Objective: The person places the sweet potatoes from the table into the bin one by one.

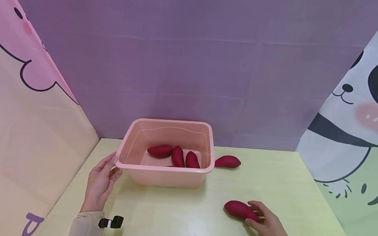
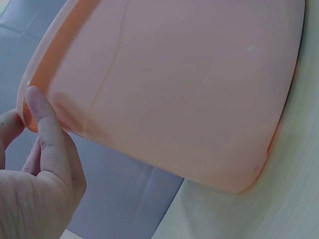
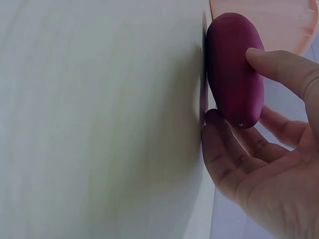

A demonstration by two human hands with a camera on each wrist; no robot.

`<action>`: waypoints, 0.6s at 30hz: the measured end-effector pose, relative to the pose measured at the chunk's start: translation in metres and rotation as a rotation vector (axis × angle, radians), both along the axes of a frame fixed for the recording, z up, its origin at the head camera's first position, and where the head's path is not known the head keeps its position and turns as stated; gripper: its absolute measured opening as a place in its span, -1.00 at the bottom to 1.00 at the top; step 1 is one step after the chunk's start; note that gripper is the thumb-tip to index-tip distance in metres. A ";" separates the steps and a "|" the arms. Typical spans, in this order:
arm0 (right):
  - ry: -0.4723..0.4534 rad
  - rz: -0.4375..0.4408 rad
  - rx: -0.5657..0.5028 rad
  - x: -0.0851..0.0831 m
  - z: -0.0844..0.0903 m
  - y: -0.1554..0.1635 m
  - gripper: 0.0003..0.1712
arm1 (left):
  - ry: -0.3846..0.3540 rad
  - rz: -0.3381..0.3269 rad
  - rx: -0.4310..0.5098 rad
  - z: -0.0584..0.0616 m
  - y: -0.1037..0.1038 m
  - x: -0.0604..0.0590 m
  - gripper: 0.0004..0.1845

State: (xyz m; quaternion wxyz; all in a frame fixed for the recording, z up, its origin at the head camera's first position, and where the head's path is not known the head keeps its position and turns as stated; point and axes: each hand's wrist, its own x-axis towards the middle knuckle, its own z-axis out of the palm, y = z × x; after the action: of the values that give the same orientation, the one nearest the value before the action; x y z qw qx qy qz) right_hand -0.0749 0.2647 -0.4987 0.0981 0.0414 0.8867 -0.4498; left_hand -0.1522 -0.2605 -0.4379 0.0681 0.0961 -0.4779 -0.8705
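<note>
At the left corner of a pink plastic basin (image 1: 168,177), my left hand (image 1: 100,182) pinches the rim between thumb and fingers; the left wrist view has the thumb (image 2: 42,114) on one side of the lip. Several dark red sweet potatoes lie inside, among them one on its side (image 1: 160,151); the front wall partly hides others. At the lower right, my right hand (image 1: 265,219) holds the near end of another sweet potato (image 1: 240,209). In the right wrist view the thumb (image 3: 279,67) presses its side, with the fingers curled around the far side, low over the table.
One more sweet potato (image 1: 228,162) lies on the pale yellow table (image 1: 280,183) just right of the basin. A purple cloth wall (image 1: 189,72) stands behind, with printed cloth panels at the left and right. A black strap (image 1: 110,223) circles the left wrist.
</note>
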 end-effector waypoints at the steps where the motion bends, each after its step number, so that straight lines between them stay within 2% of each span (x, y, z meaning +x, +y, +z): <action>1: -0.006 -0.005 0.001 -0.001 0.000 0.000 -0.29 | 0.001 0.000 0.000 0.000 0.000 0.000 -0.74; 4: -0.025 -0.028 -0.004 -0.002 -0.001 -0.001 -0.30 | 0.004 0.002 0.003 -0.001 0.000 0.000 -0.75; 9: -0.025 -0.015 -0.039 -0.003 0.000 0.002 -0.32 | 0.012 0.002 -0.001 -0.001 0.000 0.000 -0.75; 18: 0.027 -0.017 -0.105 -0.009 0.006 0.003 -0.40 | 0.007 0.003 -0.009 0.000 0.001 0.002 -0.76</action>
State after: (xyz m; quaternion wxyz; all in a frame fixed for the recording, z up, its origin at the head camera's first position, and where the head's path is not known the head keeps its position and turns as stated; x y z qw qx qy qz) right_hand -0.0840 0.2680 -0.4922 0.0845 0.0377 0.8628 -0.4970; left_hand -0.1504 -0.2597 -0.4378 0.0714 0.0935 -0.4812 -0.8687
